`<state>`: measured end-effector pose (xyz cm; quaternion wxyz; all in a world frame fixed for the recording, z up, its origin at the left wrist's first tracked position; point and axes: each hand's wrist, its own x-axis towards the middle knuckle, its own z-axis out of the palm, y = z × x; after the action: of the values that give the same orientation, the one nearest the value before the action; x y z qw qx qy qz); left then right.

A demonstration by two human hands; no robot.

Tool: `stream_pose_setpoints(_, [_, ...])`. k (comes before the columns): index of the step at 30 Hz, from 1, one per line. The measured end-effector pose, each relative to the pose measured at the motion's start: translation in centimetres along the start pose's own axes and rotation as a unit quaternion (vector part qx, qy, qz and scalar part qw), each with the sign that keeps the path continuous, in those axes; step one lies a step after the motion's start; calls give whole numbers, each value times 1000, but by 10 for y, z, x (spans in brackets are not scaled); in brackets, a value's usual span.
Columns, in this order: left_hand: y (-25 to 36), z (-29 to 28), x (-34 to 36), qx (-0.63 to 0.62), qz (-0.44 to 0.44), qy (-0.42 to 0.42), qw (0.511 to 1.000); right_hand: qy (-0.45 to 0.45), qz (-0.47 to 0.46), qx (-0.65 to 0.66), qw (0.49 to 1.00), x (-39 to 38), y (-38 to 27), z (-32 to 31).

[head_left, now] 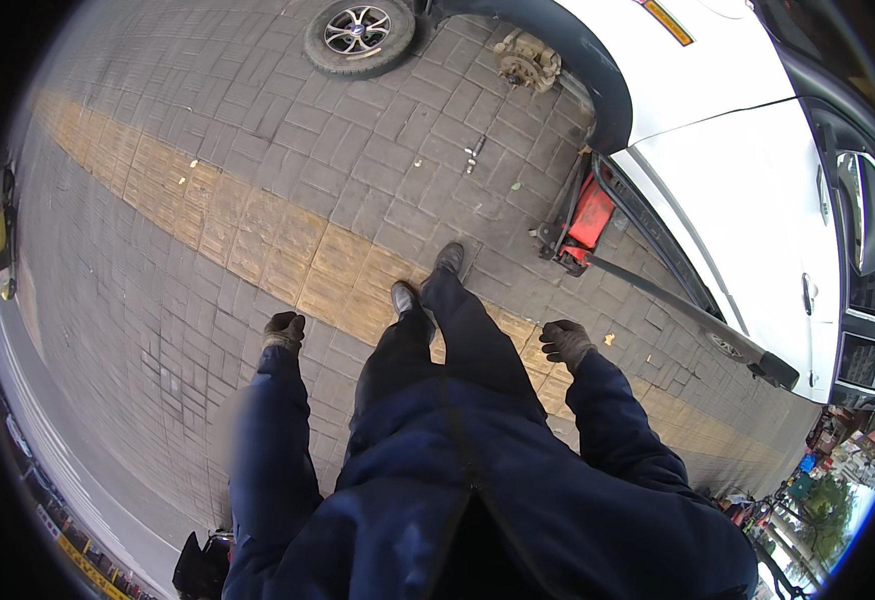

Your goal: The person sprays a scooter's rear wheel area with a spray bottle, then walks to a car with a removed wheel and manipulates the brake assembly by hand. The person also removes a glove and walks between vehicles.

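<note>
Left hand: the left hand (284,330) hung at the person's side in a dark glove, fingers curled loosely inward, gripping nothing.
Right hand: the right hand (565,343) was also gloved, fingers half bent and slightly apart, empty, held out a little from the hip.
Nearest thing: the long dark jack handle (677,308) lay just ahead and to the right of the right hand, apart from it, not touched.
Handle axis: it ran slantwise, from the red floor jack (587,222) under the car down toward the lower right, ending in a dark grip.
Nearer hand: the right one was clearly closer; the left was well apart, across both legs.
Farther out: a small metal tool (473,153) lay on the grey paving (257,130), ahead of the shoes (425,280).
Beyond: a removed wheel (359,35) lay flat near the bare wheel hub (527,60) of the white car (747,170).
</note>
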<state>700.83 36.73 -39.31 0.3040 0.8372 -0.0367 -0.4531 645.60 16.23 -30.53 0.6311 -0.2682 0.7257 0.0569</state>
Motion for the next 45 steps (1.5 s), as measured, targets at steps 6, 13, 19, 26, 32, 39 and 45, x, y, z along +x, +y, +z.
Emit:
stream_pose_setpoints(6, [52,19,3,-48,-52,-17,997,0,49,-14,999,50,-68,11])
stream_pose_setpoints(13, [116,54,29,-64,-67,-31,995,-38,-26,-51,998,106,-184,21])
stream_pose_setpoints(19, [185,133,54,-93,-12,-137,986,-5,-6,-32,999,127,-218,17])
stream_pose_setpoints(26, [240,184,103,-43,35,-277,959,18,92,85,992,129,-191,23])
stream_pose_setpoints(32, [252,195,155,-12,49,-335,941,16,124,193,973,125,-195,71])
stream_pose_setpoints(39, [266,205,187,-69,-17,-385,920,-17,68,157,985,148,-241,156])
stream_pose_setpoints(45, [264,250,201,-13,3,-408,913,-56,-15,251,966,198,-273,209])
